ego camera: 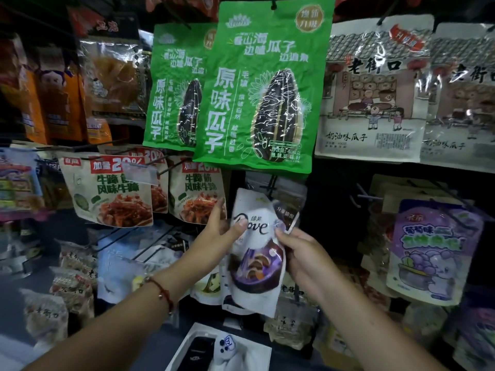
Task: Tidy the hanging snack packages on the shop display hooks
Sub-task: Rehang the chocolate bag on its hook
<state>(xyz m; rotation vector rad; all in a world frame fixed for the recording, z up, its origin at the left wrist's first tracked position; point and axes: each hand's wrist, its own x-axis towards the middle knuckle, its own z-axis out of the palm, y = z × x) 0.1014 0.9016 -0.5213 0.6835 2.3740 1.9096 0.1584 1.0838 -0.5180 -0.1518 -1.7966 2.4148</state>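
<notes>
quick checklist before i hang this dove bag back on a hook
1. Left hand on the Dove bag, thumb on front: ok.
2. Right hand grip on the bag's right edge: ok.
3. Bag upright, label facing out: ok.
4. Bag's hang hole visible: cannot tell, top is crumpled.
5. Free hook behind the bag: cannot tell, dark there.
6. Clear of the green seed bag above: ok.

Dim shop interior; dark display wall (337, 188), black shadowed backing

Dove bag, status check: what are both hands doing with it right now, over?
Left hand and right hand both grip the Dove bag. Bag off any hook, tilted. Green seed packs hang just above.
</notes>
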